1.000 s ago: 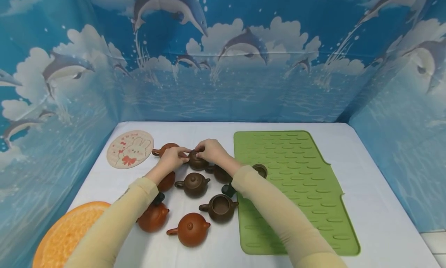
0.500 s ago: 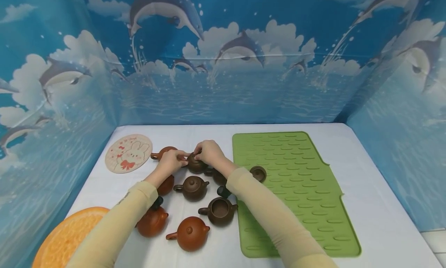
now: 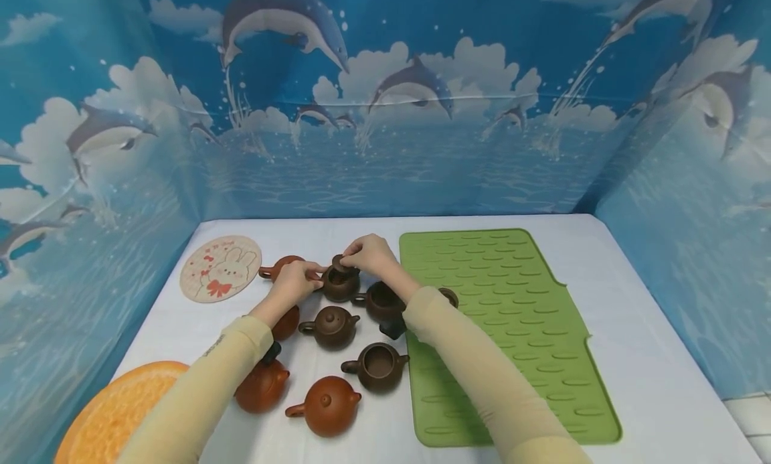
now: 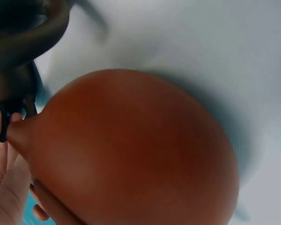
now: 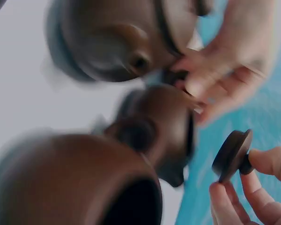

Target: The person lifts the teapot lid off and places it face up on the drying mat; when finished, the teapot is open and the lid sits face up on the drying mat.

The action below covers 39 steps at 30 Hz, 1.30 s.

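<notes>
My left hand (image 3: pixel 293 283) pinches the handle of a dark brown teapot (image 3: pixel 340 289) at the back of the group. In the left wrist view its fingers close on that dark handle, behind a reddish-brown teapot (image 4: pixel 136 145) that fills much of the picture. My right hand (image 3: pixel 373 255) holds a small dark teapot lid (image 5: pixel 232 153) by its knob, tilted, with finger and thumb. The lid is above the teapot, whose mouth is now partly visible. An open dark teapot (image 3: pixel 381 303) stands just in front, partly behind my right wrist.
More dark teapots, one lidded (image 3: pixel 332 327) and one open (image 3: pixel 379 366), stand nearer. Reddish teapots (image 3: pixel 330 406) stand at the front and left. A green mat (image 3: pixel 512 343) lies right, a lid (image 3: pixel 449 296) on it. A round rabbit mat (image 3: pixel 221 268) and an orange disc (image 3: pixel 120 407) lie left.
My right hand has lifted the lid off the dark teapot, raising and tilting it, so the opening shows. My left hand keeps its pinch on the handle.
</notes>
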Motion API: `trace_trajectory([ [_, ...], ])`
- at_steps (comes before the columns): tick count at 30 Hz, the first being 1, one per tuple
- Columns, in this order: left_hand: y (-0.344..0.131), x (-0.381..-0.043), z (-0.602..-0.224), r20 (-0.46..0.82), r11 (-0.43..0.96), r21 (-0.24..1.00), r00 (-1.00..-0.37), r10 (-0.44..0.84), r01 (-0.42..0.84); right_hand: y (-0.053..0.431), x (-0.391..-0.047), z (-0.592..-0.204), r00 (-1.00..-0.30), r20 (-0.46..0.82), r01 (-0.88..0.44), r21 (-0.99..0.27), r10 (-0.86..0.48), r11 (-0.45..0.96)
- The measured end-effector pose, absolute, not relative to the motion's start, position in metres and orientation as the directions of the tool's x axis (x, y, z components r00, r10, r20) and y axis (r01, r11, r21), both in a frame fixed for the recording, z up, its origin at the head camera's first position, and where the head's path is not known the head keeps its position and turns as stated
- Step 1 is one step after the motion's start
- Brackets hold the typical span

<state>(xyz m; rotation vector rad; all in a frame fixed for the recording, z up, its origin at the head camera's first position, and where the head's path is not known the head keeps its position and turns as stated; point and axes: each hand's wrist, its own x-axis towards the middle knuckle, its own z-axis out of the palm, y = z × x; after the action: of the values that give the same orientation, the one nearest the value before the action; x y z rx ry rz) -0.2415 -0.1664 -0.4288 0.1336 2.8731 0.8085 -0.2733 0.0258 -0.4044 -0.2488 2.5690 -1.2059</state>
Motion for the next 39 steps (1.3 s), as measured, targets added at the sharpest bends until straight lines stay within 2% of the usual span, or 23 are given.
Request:
trace_trajectory([
  [4, -0.166, -0.244, -0.426, -0.141, 0.848, 0.530, -0.983, 0.120, 0.027, 0.057, -0.282, -0.394, -0.918, -0.294, 0.189, -0.914, -0.265, 0.359],
  [8, -0.168, -0.246, -0.423, -0.146, 0.857, 0.515, -0.983, 0.115, 0.023, 0.094, -0.291, -0.384, -0.893, -0.342, 0.339, -0.939, -0.292, 0.062],
  [17, -0.166, -0.245, -0.423, -0.163, 0.860, 0.511, -0.981, 0.110, 0.012, 0.171, -0.295, -0.400, -0.871, -0.355, 0.433, -0.881, -0.339, -0.191],
  [22, -0.167, -0.245, -0.425, -0.163, 0.859, 0.513, -0.981, 0.103, 0.004, 0.188, -0.291, -0.422, -0.855, -0.346, 0.447, -0.870, -0.387, -0.209],
  [28, -0.168, -0.245, -0.427, -0.156, 0.855, 0.518, -0.983, 0.093, -0.001, 0.197, -0.285, -0.441, -0.847, -0.386, 0.491, -0.832, -0.366, -0.258],
  [34, -0.168, -0.245, -0.429, -0.161, 0.853, 0.521, -0.984, 0.079, -0.017, 0.210, -0.279, -0.452, -0.863, -0.375, 0.404, -0.914, -0.339, -0.016],
  [39, -0.168, -0.243, -0.431, -0.156, 0.845, 0.535, -0.985, 0.080, -0.016, 0.217, -0.278, -0.460, -0.884, -0.363, 0.337, -0.932, -0.294, 0.137],
])
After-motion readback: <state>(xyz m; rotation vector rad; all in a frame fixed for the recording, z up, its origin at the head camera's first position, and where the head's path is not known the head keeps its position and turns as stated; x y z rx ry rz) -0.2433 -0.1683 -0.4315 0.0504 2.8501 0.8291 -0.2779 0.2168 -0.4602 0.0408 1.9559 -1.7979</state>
